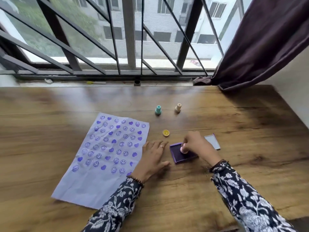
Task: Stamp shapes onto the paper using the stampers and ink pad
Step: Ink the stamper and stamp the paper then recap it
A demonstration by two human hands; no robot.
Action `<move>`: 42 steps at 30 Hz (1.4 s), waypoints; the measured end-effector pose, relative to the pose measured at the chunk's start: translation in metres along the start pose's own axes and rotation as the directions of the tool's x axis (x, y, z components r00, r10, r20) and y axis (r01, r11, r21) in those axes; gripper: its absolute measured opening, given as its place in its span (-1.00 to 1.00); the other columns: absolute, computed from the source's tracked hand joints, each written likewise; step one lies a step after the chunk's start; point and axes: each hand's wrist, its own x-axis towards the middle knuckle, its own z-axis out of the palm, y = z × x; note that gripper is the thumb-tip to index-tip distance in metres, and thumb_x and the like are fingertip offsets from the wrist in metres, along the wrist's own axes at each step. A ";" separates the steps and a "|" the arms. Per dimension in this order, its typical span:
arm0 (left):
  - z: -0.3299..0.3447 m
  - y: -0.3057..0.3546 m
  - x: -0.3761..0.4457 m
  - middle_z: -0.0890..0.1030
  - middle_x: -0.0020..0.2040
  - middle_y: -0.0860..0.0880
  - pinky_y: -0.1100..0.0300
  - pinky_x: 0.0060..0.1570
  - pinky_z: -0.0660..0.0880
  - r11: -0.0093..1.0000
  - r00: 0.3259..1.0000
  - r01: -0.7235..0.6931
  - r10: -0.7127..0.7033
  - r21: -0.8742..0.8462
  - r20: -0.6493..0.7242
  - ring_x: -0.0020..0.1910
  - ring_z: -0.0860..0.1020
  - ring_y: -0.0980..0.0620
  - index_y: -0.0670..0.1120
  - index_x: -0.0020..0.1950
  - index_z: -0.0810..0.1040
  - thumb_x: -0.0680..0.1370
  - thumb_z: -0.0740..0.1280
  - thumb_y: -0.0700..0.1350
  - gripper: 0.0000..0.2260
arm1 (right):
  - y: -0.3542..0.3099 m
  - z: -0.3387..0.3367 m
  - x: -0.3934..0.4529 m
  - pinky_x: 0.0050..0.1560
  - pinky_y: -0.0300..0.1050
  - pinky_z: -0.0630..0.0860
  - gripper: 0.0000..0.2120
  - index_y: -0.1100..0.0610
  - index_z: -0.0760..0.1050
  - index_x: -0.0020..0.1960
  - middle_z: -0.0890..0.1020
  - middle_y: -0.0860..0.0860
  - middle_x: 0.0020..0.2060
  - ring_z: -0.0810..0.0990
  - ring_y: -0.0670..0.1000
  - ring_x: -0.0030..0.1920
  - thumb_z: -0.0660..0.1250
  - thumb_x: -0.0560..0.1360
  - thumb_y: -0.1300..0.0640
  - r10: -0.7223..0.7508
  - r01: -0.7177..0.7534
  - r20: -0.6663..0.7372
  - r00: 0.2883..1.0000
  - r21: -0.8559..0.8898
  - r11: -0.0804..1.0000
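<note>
A pink stamper stands upright, face down on the square purple ink pad, gripped from above by the right hand. The left hand lies flat, fingers spread, beside the pad. The creased rectangular paper, long axis running away leftward, bears purple smileys and hearts; no writing. The table is grained wood.

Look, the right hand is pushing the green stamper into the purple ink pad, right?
Not quite. The right hand is pushing a pink stamper into the purple ink pad. The head view shows the green stamper standing untouched farther back on the table.
</note>
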 end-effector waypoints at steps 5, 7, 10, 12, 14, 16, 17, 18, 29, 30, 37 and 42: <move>-0.062 -0.050 -0.040 0.38 0.40 0.00 0.04 0.37 0.18 0.991 0.989 -0.136 0.136 0.003 -0.062 0.41 0.27 0.03 0.01 0.37 0.32 0.51 0.28 -0.10 -0.57 | -0.007 0.024 -0.032 -0.17 -0.09 0.60 -0.85 0.26 0.62 -0.18 0.66 0.13 -0.29 0.63 0.06 -0.23 0.49 0.31 0.19 0.170 -0.038 -0.110 0.979 0.726 0.687; -0.092 -0.088 -0.063 0.34 0.43 0.07 0.07 0.40 0.14 0.988 0.988 -0.143 0.146 0.064 -0.053 0.46 0.20 0.07 0.04 0.34 0.37 0.51 0.30 -0.09 -0.60 | -0.026 0.043 -0.052 -0.26 -0.28 0.60 -0.80 0.31 0.60 -0.06 0.67 0.07 -0.30 0.63 -0.05 -0.29 0.45 0.35 0.23 0.165 -0.041 -0.017 0.986 0.938 0.344; -0.131 -0.146 -0.096 0.14 0.50 0.13 0.06 0.45 -0.04 0.981 0.987 -0.115 0.095 0.156 0.128 0.50 -0.02 0.10 0.10 0.38 0.29 0.48 0.35 -0.03 -0.50 | -0.061 0.066 -0.077 -0.30 -0.36 0.60 -0.83 0.27 0.62 -0.06 0.70 0.03 -0.29 0.65 -0.11 -0.29 0.39 0.39 0.21 0.075 -0.060 0.054 0.996 0.995 0.076; -0.146 -0.177 -0.113 0.00 0.50 0.17 -0.02 0.45 -0.15 0.984 0.972 -0.070 0.029 0.167 0.233 0.49 -0.16 0.12 0.15 0.41 0.20 0.42 0.41 -0.02 -0.37 | -0.085 0.080 -0.088 -0.27 -0.34 0.60 -0.83 0.23 0.65 -0.11 0.73 0.03 -0.25 0.67 -0.10 -0.24 0.40 0.34 0.17 0.012 -0.089 0.089 0.996 0.995 -0.039; -0.148 -0.198 -0.124 -0.07 0.49 0.19 -0.13 0.43 -0.24 0.985 0.952 -0.018 -0.035 0.169 0.304 0.47 -0.23 0.11 0.19 0.44 0.09 0.36 0.44 0.01 -0.24 | -0.110 0.094 -0.097 -0.25 -0.34 0.60 -0.82 0.20 0.68 -0.19 0.74 0.03 -0.23 0.68 -0.09 -0.21 0.41 0.27 0.14 -0.026 -0.111 0.109 0.994 0.990 -0.092; -0.140 -0.211 -0.132 -0.13 0.47 0.23 -0.15 0.42 -0.29 0.986 0.944 0.002 -0.057 0.168 0.324 0.46 -0.27 0.11 0.25 0.43 -0.01 0.32 0.45 0.07 -0.16 | -0.133 0.109 -0.102 -0.24 -0.33 0.61 -0.83 0.21 0.68 -0.22 0.73 0.04 -0.26 0.68 -0.08 -0.24 0.42 0.24 0.15 -0.030 -0.124 0.121 0.992 0.980 -0.155; -0.134 -0.216 -0.135 -0.16 0.46 0.25 -0.14 0.41 -0.31 0.990 0.949 0.009 -0.053 0.140 0.312 0.45 -0.29 0.12 0.28 0.41 -0.06 0.31 0.45 0.10 -0.14 | -0.144 0.116 -0.104 -0.23 -0.32 0.62 -0.85 0.21 0.68 -0.22 0.73 0.05 -0.27 0.68 -0.08 -0.25 0.42 0.26 0.17 -0.025 -0.125 0.122 0.992 0.975 -0.185; -0.128 -0.220 -0.139 -0.18 0.45 0.26 -0.12 0.40 -0.33 0.995 0.957 0.015 -0.042 0.098 0.286 0.43 -0.31 0.14 0.30 0.39 -0.11 0.31 0.45 0.13 -0.13 | -0.156 0.123 -0.107 -0.21 -0.32 0.62 -0.89 0.22 0.68 -0.22 0.72 0.04 -0.28 0.67 -0.08 -0.25 0.41 0.30 0.20 -0.014 -0.118 0.117 0.993 0.975 -0.189; -0.076 -0.207 -0.165 -0.27 0.41 0.29 -0.04 0.37 -0.43 0.990 0.990 0.139 -0.138 0.020 -0.006 0.40 -0.36 0.17 0.25 0.38 -0.24 0.32 0.31 0.32 -0.13 | -0.238 0.182 -0.111 -0.14 -0.27 0.50 -0.96 0.07 0.59 -0.12 0.62 0.02 -0.16 0.58 -0.10 -0.22 0.38 0.44 0.15 0.156 0.207 -0.493 0.856 0.603 0.770; -0.077 -0.207 -0.165 -0.27 0.41 0.29 -0.03 0.37 -0.43 0.990 0.991 0.137 -0.137 0.016 -0.006 0.40 -0.36 0.17 0.24 0.39 -0.24 0.33 0.31 0.32 -0.13 | -0.243 0.186 -0.110 -0.12 -0.18 0.54 -0.93 0.11 0.57 -0.06 0.59 0.04 -0.12 0.58 -0.07 -0.19 0.34 0.48 0.15 0.085 0.238 -0.534 0.841 0.507 0.829; -0.077 -0.207 -0.165 -0.29 0.41 0.28 -0.03 0.35 -0.45 0.992 0.992 0.127 -0.127 -0.001 -0.017 0.38 -0.40 0.16 0.22 0.42 -0.20 0.34 0.29 0.32 -0.15 | -0.254 0.196 -0.110 -0.40 -0.21 0.57 -0.96 0.16 0.56 -0.11 0.61 0.05 -0.24 0.63 0.01 -0.25 0.39 0.44 0.21 -0.162 0.217 -0.605 0.779 0.019 0.976; -0.075 -0.208 -0.165 -0.31 0.42 0.27 0.15 0.16 -0.68 0.994 0.993 0.111 -0.110 0.023 -0.032 0.40 -0.40 0.12 0.27 0.34 -0.31 0.33 0.26 0.36 -0.14 | -0.256 0.195 -0.106 -0.41 -0.24 0.54 -0.91 0.15 0.57 -0.13 0.61 0.03 -0.26 0.62 -0.02 -0.28 0.45 0.39 0.23 -0.162 0.190 -0.569 0.806 -0.010 0.982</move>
